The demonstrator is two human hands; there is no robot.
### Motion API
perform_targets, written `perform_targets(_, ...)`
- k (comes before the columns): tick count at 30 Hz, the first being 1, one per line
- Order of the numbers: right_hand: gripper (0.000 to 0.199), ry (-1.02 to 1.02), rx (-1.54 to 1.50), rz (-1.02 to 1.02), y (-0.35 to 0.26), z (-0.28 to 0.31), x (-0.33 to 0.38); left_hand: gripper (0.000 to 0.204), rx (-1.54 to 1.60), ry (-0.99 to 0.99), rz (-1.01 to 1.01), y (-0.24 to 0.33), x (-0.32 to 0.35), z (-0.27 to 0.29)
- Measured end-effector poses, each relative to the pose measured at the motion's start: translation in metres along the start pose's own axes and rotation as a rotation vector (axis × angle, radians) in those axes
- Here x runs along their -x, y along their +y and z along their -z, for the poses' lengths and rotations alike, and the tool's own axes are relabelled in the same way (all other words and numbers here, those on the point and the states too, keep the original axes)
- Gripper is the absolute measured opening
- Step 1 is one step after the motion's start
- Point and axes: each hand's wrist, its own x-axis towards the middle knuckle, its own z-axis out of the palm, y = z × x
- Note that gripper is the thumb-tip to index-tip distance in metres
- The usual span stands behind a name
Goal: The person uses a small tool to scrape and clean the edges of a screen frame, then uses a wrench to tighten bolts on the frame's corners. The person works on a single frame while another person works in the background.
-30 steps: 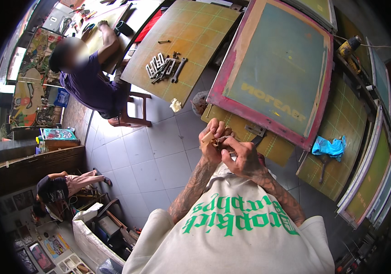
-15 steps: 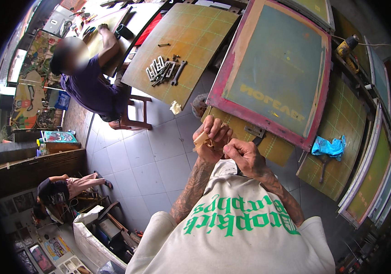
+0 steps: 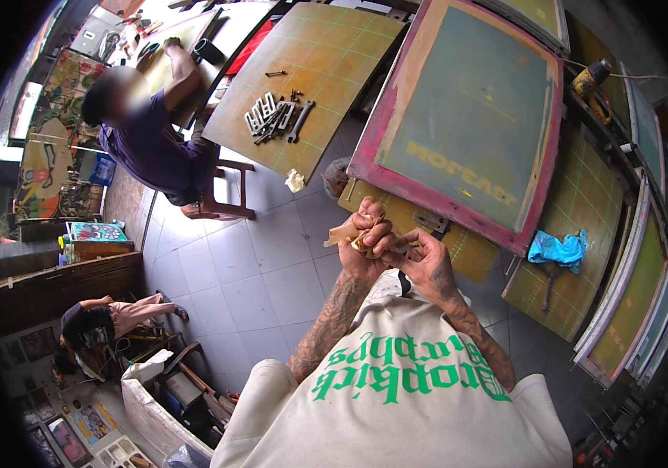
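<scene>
My left hand (image 3: pixel 365 242) and my right hand (image 3: pixel 427 261) meet in front of my chest, over the tiled floor. Both pinch a strip of tan tape (image 3: pixel 343 234) that sticks out to the left of my left fingers. My fingers hide most of it, so I cannot make out a roll. Just beyond my hands lies a large screen printing frame (image 3: pixel 466 117) with a red border and green mesh, on a yellow-green gridded table (image 3: pixel 474 257).
A second gridded board (image 3: pixel 310 78) carries several metal wrenches (image 3: pixel 271 117). A person in a purple shirt (image 3: pixel 154 140) sits on a wooden stool at the left. Another person (image 3: pixel 108 320) sits low at the far left. A blue rag (image 3: pixel 556 249) lies at the right.
My hands have stayed together and risen slightly toward the frame. The tan strip now sticks out further to the left of my left hand.
</scene>
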Motion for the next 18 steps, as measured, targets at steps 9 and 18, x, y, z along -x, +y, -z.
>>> perform_targets(9, 0.014, 0.056, 0.344, 0.307, 0.005, -0.025, -0.001, 0.033, -0.700, 0.335, -0.357, -0.008, 0.018, 0.018)
perform_targets(18, 0.031, -0.103, 0.594, 0.461, 0.015, -0.074, -0.022, 0.041, -1.036, 0.839, -0.563, 0.057, 0.031, 0.024)
